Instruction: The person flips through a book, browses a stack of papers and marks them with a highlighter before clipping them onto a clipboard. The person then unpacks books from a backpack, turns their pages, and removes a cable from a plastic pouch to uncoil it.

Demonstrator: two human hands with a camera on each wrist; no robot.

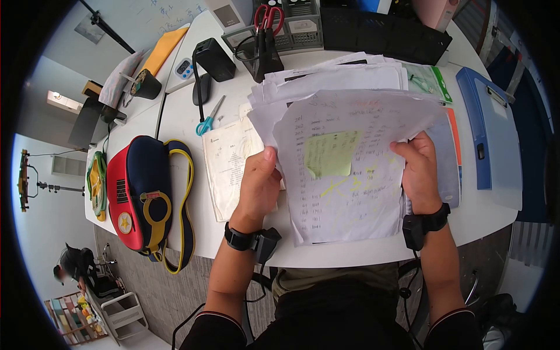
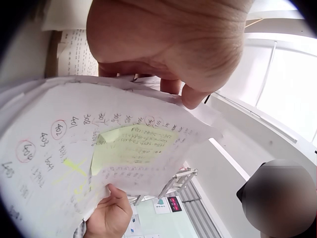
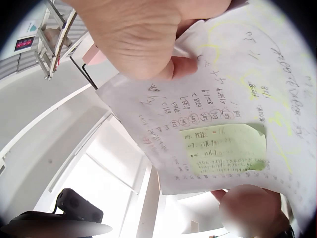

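Note:
Both hands hold up a few handwritten paper sheets (image 1: 338, 210) above the near side of the white table. A green sticky note (image 1: 331, 154) is on the top sheet, with yellow highlighter marks below it. My left hand (image 1: 259, 184) grips the left edge, thumb at the front and fingers behind the paper. At the right edge, my right hand (image 1: 421, 175) pinches the sheets with its thumb on the written side. Red circled numbers show on the top sheet in the left wrist view. Behind the raised sheets lies a stack of papers (image 1: 350, 76), partly hidden.
A printed booklet (image 1: 224, 175) and teal scissors (image 1: 207, 123) lie left of the sheets. Farther left is a red and navy bag (image 1: 125, 186). A blue file case (image 1: 484, 128) lies at the right. Red-handled scissors (image 1: 269, 20) stand in a black holder (image 1: 267, 61) at the back.

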